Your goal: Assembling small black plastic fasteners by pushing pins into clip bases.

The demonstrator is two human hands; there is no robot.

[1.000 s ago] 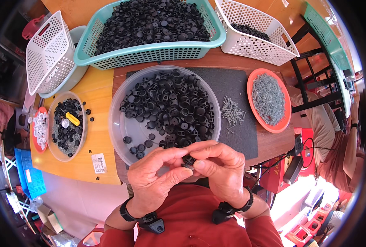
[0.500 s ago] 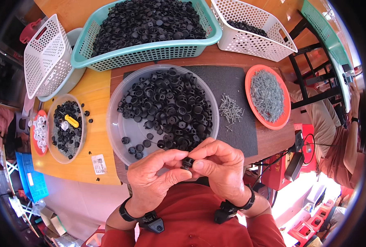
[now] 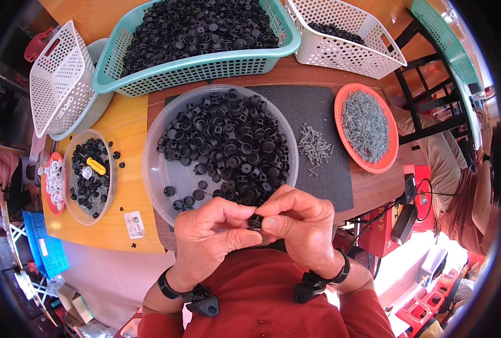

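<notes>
A small black plastic part [image 3: 255, 222] is pinched between both hands in front of my chest. My left hand [image 3: 214, 234] grips it from the left with thumb and fingertips. From the other side my right hand [image 3: 298, 225] presses on it with thumb and forefinger, hiding much of its shape. Just beyond the hands stands a round clear tub [image 3: 153, 169] heaped with black round caps [image 3: 228, 146]. Several loose screws [image 3: 315, 147] lie on the dark mat [image 3: 332, 118] to the right. More screws fill an orange-red plate [image 3: 340, 107] beside the mat.
At the back are a teal basket [image 3: 194, 72] full of black parts and a white basket [image 3: 340, 59] with fewer. A white perforated basket [image 3: 56, 101] rests in a basin at left. Nearer stands a clear bowl [image 3: 113, 186] holding mixed parts and a yellow tool [image 3: 96, 165]. Another person [image 3: 459, 186] is at right.
Both hands keep their pinch on the black part, with slight shifts of the fingers. The table and containers appear moved a little left and up in the view.
</notes>
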